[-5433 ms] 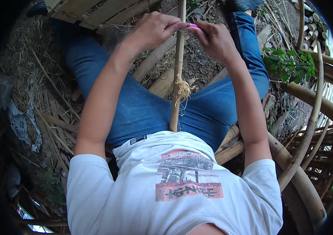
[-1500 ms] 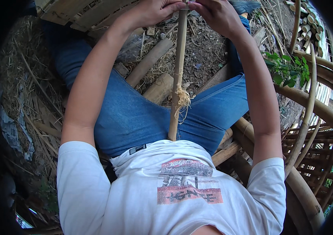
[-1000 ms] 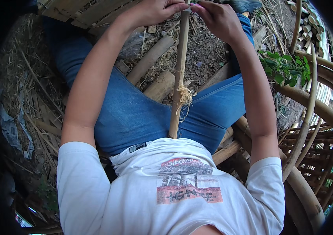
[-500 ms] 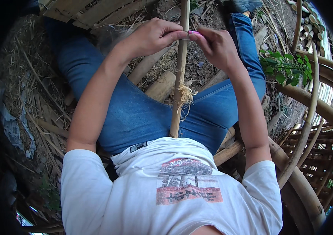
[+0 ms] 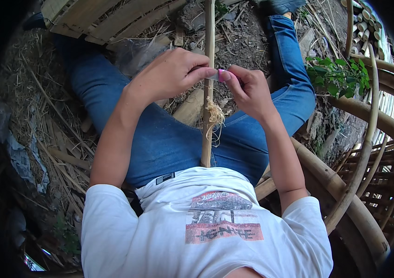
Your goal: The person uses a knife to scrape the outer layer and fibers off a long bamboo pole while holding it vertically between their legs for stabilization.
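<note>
A long split bamboo stick (image 5: 207, 134) runs from my waist outward between my legs. Both my hands meet across it, at a small pink-handled knife (image 5: 221, 75). The thumb and fingers of my right hand (image 5: 251, 90) are closed on its handle, just right of the stick. My left hand (image 5: 171, 72) is closed in a pinch at the pale blade end, its thumb tip over the stick; the fingertips behind are partly hidden. Nearer to me, a tuft of curled fibre shavings (image 5: 214, 116) hangs from the stick.
A slatted wooden panel (image 5: 118, 18) lies at the far left. Curved bamboo poles (image 5: 320, 171) and a woven bamboo lattice (image 5: 373, 185) stand on the right. A leafy green plant (image 5: 338, 76) grows beside my right leg, and cut bamboo (image 5: 366, 28) is stacked beyond it.
Both hands have slid along the stick toward my body with the knife, closer to the fibre tuft. The stick's far end has shifted slightly left.
</note>
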`<state>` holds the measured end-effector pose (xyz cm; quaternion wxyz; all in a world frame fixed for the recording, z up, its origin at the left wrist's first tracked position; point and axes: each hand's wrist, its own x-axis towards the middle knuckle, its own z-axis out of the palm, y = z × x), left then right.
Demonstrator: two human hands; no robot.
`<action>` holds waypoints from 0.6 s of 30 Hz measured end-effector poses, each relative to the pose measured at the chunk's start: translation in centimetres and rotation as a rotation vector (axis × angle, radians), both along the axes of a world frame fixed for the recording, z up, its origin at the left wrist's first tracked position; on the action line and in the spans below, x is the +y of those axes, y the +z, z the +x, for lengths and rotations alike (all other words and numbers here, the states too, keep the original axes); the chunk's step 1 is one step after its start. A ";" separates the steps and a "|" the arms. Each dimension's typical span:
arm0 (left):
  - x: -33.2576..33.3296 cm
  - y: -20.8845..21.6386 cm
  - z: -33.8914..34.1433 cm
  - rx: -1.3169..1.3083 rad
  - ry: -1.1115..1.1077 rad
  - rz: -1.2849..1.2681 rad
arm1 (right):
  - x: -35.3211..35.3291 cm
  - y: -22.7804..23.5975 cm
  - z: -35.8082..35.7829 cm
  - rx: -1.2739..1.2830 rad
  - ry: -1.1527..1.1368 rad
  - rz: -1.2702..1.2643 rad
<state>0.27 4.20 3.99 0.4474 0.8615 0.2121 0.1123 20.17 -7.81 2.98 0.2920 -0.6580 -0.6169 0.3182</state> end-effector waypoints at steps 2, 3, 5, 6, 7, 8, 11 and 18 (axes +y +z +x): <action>0.8 0.7 0.1 0.045 0.001 -0.013 | 1.2 -0.2 0.3 0.051 0.016 -0.019; 1.5 0.7 0.4 0.102 0.034 0.054 | 2.2 -0.3 0.5 0.064 0.001 0.026; 3.5 1.0 1.4 0.149 0.079 0.187 | 4.5 -1.3 1.5 0.044 -0.008 0.157; 4.9 1.1 1.9 0.159 0.071 0.195 | 5.9 -1.8 2.0 0.055 -0.015 0.164; 6.5 0.9 2.6 0.152 0.087 0.210 | 7.3 -2.1 2.5 0.008 -0.037 0.234; 7.8 1.4 3.3 0.147 0.105 0.228 | 8.6 -2.4 2.9 -0.037 -0.058 0.307; 10.7 3.1 5.3 0.241 0.097 0.166 | 12.1 -4.0 3.8 -0.039 -0.120 0.407; 11.8 3.7 5.9 0.299 0.096 0.150 | 12.6 -3.3 2.7 0.144 -0.204 0.342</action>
